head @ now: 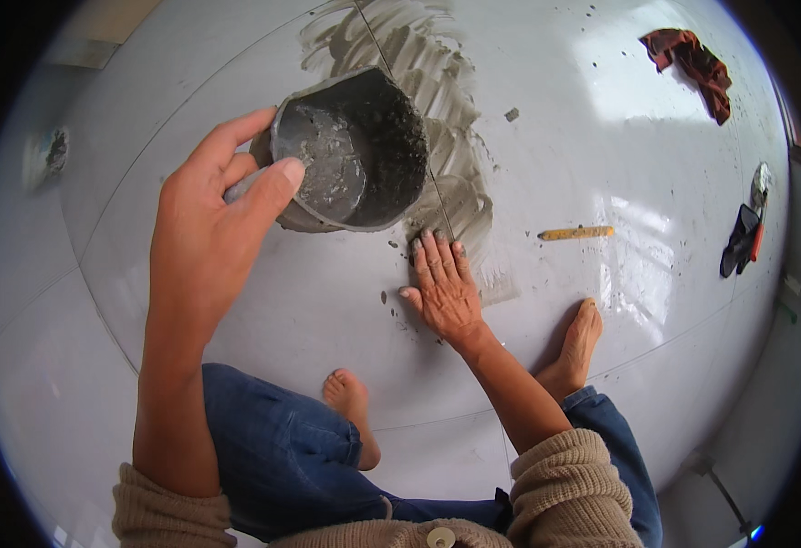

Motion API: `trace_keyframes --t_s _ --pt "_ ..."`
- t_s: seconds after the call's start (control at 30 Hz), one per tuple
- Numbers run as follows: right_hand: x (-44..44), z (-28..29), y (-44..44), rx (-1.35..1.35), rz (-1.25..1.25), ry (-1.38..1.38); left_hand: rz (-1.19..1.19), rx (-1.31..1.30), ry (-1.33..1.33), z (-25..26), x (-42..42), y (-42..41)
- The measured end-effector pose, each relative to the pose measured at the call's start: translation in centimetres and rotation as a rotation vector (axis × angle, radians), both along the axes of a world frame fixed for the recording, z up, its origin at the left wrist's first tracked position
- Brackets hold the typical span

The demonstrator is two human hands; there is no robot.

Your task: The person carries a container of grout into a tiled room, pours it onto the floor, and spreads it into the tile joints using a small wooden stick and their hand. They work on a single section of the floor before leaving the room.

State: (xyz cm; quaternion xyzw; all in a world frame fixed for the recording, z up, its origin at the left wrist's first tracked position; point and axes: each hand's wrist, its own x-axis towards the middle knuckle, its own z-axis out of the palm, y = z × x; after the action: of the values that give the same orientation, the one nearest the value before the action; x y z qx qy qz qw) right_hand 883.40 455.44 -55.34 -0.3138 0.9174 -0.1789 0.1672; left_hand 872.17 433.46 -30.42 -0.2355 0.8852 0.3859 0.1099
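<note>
My left hand [219,198] grips the rim of a dark, cut-off container [352,151] with grey residue inside, tilted so that its mouth faces me. The palm side of my right hand [445,284] lies on the glossy pale tiled floor [304,294], fingers stretched and a little apart, fingertips coated in grey paste. Beyond those fingertips, smeared grey cement-like paste [451,154] covers a dark tile joint and the tile on both sides of it. The container hides part of the smear.
A yellow flat stick [576,233] lies right of the smear. Farther right are a dark red cloth [698,65], a red-handled trowel [758,219] and a black glove-like item [738,243]. Crumbs dot the tiles. My bare feet [352,411] stand on either side of my right hand.
</note>
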Motion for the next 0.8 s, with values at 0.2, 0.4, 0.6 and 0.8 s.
trace_keyframes --t_s 0.2,0.4,0.6,0.8 --pt "2.8 0.2 2.0 0.08 -0.23 0.016 -0.04 0.063 0.052 -0.5 -0.2 -0.1" --pt "5.4 0.6 1.4 0.139 -0.2 -0.043 -0.069 0.111 0.055 -1.4 -0.9 0.0" --pt "10.6 0.4 5.0 0.186 -0.471 -0.063 -0.151 0.124 0.084 -2.0 -1.5 0.7" --pt "5.4 1.0 -1.1 0.057 -0.533 0.034 -0.157 0.101 0.094 -2.1 -2.2 2.1"
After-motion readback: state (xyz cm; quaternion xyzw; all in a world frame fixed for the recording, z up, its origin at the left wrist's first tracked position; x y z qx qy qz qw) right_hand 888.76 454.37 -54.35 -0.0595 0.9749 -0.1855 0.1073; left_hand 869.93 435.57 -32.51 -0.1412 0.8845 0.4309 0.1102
